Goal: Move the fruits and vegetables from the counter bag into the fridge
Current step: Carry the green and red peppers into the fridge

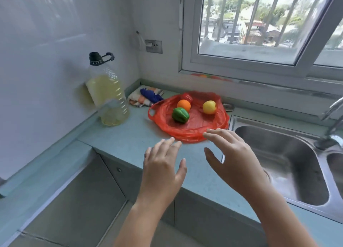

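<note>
Head view: a red bag [196, 126] lies spread flat on the counter [126, 141], and the produce sits on it. A green pepper [180, 115] is at the bag's left-centre, with an orange [183, 105] touching it just behind. A red piece [187, 97], half hidden by the orange, is at the bag's far edge. A yellow fruit [209, 107] sits apart on the bag's right side.

Both hands hover at the bag's near edge, palms down, holding nothing. The left hand [163, 165] is just short of that edge, fingers straight and slightly apart. The right hand [233, 159] has its fingers spread, and its fingertips overlap the bag's near-right rim; whether they touch it I cannot tell.

Left of the bag stands an oil bottle [109, 98], with a folded cloth [146, 97] between it and the bag's far-left corner. A steel sink [289, 154] lies just right of the bag. A window [259, 33] is above and behind it.
</note>
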Demonstrator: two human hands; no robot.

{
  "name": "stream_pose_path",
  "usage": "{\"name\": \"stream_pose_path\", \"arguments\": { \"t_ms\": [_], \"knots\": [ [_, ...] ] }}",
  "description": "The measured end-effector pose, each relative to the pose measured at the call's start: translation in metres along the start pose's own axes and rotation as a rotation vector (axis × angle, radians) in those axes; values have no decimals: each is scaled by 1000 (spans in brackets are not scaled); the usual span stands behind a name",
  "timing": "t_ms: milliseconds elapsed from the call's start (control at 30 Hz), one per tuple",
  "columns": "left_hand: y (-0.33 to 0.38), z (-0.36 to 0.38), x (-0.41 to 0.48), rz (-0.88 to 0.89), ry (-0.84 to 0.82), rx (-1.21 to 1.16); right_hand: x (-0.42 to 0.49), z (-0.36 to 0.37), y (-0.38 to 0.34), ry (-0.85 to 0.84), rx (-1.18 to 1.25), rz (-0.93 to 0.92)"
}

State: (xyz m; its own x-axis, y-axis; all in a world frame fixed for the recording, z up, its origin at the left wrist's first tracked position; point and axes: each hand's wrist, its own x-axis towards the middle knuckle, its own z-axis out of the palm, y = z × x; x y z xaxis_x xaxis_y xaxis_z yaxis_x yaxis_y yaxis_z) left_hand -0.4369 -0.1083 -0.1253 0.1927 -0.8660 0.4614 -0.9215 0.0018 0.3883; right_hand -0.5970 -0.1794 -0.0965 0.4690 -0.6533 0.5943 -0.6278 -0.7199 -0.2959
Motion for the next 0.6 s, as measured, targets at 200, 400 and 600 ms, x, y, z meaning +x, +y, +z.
{"name": "stream_pose_path", "arguments": {
  "t_ms": [200, 400, 600],
  "knots": [
    [-91, 1, 71, 26, -39, -72, 72, 68, -14, -19, -41, 57],
    [-153, 23, 127, 95, -100, -134, 119, 119, -12, -19, -96, 177],
    [-177, 58, 164, 67, -175, -265, 142, 149, 14, -35, -131, 256]
  ]
}}
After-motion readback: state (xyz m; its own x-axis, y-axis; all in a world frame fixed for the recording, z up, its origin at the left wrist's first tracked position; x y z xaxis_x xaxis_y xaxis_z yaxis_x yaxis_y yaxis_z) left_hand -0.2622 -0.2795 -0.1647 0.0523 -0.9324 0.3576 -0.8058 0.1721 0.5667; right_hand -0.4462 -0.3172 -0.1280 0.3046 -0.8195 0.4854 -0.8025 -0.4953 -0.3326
